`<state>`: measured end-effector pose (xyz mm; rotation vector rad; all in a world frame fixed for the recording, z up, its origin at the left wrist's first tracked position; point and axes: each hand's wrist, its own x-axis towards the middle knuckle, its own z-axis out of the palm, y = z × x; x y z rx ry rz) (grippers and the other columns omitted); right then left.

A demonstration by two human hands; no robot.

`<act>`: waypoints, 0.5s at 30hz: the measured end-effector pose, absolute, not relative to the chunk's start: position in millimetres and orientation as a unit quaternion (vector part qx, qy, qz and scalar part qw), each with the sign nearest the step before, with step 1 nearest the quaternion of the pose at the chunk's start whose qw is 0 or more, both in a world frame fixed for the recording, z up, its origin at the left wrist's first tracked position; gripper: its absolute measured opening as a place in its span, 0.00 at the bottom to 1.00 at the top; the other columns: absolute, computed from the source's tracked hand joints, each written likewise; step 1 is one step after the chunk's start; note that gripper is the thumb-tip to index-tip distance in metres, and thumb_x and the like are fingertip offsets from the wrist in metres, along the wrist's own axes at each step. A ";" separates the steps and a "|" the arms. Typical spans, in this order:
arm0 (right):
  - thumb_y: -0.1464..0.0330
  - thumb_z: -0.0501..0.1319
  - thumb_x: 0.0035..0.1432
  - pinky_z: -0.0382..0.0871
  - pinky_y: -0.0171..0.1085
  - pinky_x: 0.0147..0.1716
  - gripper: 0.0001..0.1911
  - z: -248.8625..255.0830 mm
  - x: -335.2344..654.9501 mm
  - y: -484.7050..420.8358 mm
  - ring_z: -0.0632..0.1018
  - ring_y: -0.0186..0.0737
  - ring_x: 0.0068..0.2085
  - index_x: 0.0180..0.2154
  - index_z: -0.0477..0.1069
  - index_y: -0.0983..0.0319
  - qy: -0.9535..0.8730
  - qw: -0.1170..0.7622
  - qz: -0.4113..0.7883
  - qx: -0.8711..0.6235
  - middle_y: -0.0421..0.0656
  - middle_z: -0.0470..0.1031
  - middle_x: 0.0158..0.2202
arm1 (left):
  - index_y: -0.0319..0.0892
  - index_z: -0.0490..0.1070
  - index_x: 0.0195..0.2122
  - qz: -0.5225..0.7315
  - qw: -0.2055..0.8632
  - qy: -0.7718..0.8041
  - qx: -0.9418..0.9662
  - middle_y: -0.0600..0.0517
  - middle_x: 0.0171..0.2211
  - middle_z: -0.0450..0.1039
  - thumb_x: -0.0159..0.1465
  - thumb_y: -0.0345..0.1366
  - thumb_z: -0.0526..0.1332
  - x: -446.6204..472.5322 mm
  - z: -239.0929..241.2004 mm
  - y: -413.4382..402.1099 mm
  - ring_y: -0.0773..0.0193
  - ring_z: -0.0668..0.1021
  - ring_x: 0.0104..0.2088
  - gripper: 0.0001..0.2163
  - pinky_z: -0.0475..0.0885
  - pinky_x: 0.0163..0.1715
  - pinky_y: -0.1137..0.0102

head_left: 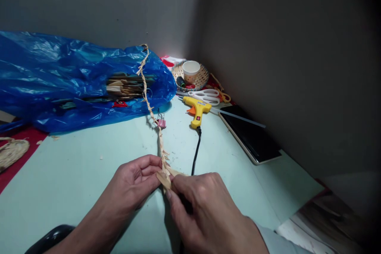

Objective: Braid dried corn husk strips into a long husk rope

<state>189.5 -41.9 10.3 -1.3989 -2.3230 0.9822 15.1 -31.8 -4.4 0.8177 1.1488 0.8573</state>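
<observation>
A pale braid of dried plant strips (161, 143) runs from the blue bag down the table to my hands. Pinched between thumb and fingers, its near end is in my left hand (135, 178). My right hand (202, 206) is closed on the loose strips (166, 180) at that same end, close beside the left. Short strip ends stick out along the braid. A pink binder clip (161, 122) sits on or against the braid farther up; I cannot tell whether it grips it.
A blue plastic bag (74, 87) with a bundle of dried strips (123, 87) lies at the back left. Beyond my hands are a yellow glue gun (199, 108), white-handled scissors (205, 96), a woven basket (203, 79) with a white cup (191, 69), and a dark tablet (253, 137).
</observation>
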 end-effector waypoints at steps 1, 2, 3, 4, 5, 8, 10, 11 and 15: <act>0.63 0.52 0.65 0.54 0.34 0.24 0.14 11.2 189.0 -42.1 0.62 0.33 0.22 0.28 0.67 0.61 -0.799 0.130 0.337 -0.480 0.42 0.67 0.23 | 0.41 0.72 0.34 0.379 0.676 0.514 0.368 0.51 0.31 0.81 0.52 0.34 0.72 14.9 -5.3 -31.9 0.61 0.81 0.33 0.12 0.72 0.37 0.70; 0.64 0.52 0.65 0.53 0.34 0.24 0.14 12.2 188.5 -42.3 0.62 0.32 0.22 0.29 0.68 0.61 -0.800 0.132 0.335 -0.480 0.42 0.67 0.23 | 0.41 0.72 0.34 0.377 0.672 0.518 0.371 0.51 0.31 0.81 0.52 0.34 0.72 14.5 -5.9 -32.0 0.61 0.81 0.34 0.12 0.72 0.38 0.69; 0.64 0.52 0.65 0.53 0.34 0.24 0.14 13.5 187.8 -42.5 0.62 0.32 0.23 0.29 0.68 0.61 -0.800 0.132 0.332 -0.482 0.41 0.67 0.23 | 0.41 0.71 0.34 0.376 0.669 0.520 0.375 0.51 0.31 0.81 0.52 0.34 0.72 14.2 -6.2 -32.2 0.61 0.81 0.35 0.12 0.72 0.39 0.69; 0.65 0.52 0.65 0.53 0.33 0.24 0.13 14.8 186.9 -42.5 0.62 0.33 0.23 0.29 0.68 0.61 -0.802 0.131 0.328 -0.481 0.41 0.67 0.24 | 0.42 0.71 0.34 0.374 0.666 0.522 0.380 0.51 0.32 0.81 0.52 0.33 0.71 13.9 -6.2 -32.4 0.61 0.80 0.35 0.11 0.72 0.40 0.68; 0.65 0.52 0.65 0.53 0.33 0.25 0.13 16.0 185.9 -42.3 0.62 0.33 0.24 0.30 0.68 0.61 -0.805 0.129 0.323 -0.481 0.41 0.67 0.24 | 0.42 0.71 0.35 0.370 0.663 0.524 0.385 0.52 0.32 0.81 0.53 0.34 0.71 13.6 -5.7 -32.7 0.61 0.80 0.36 0.11 0.72 0.41 0.68; 0.67 0.51 0.63 0.53 0.34 0.27 0.11 17.5 182.7 -41.3 0.61 0.33 0.25 0.30 0.67 0.62 -0.810 0.107 0.304 -0.490 0.42 0.67 0.25 | 0.42 0.71 0.35 0.351 0.654 0.534 0.405 0.51 0.33 0.80 0.57 0.37 0.69 12.9 -3.3 -33.3 0.62 0.79 0.35 0.09 0.71 0.40 0.68; 0.66 0.51 0.63 0.52 0.35 0.28 0.12 16.5 181.2 -40.6 0.59 0.34 0.26 0.28 0.66 0.61 -0.805 0.092 0.293 -0.508 0.42 0.66 0.25 | 0.42 0.71 0.36 0.346 0.654 0.533 0.411 0.51 0.34 0.80 0.58 0.38 0.67 12.5 -2.5 -33.7 0.62 0.78 0.36 0.09 0.70 0.40 0.69; 0.66 0.51 0.63 0.51 0.36 0.28 0.12 15.6 180.7 -40.3 0.58 0.34 0.26 0.27 0.65 0.61 -0.801 0.090 0.290 -0.517 0.42 0.66 0.25 | 0.42 0.71 0.36 0.350 0.657 0.527 0.412 0.51 0.34 0.79 0.58 0.38 0.67 12.3 -2.7 -34.2 0.62 0.78 0.36 0.08 0.70 0.41 0.69; 0.65 0.51 0.62 0.46 0.38 0.27 0.14 11.3 180.6 -39.2 0.54 0.34 0.25 0.25 0.63 0.61 -0.791 0.106 0.278 -0.534 0.41 0.62 0.23 | 0.42 0.72 0.39 0.361 0.654 0.539 0.389 0.55 0.28 0.74 0.57 0.40 0.68 12.6 -3.8 -38.0 0.71 0.70 0.24 0.11 0.62 0.23 0.78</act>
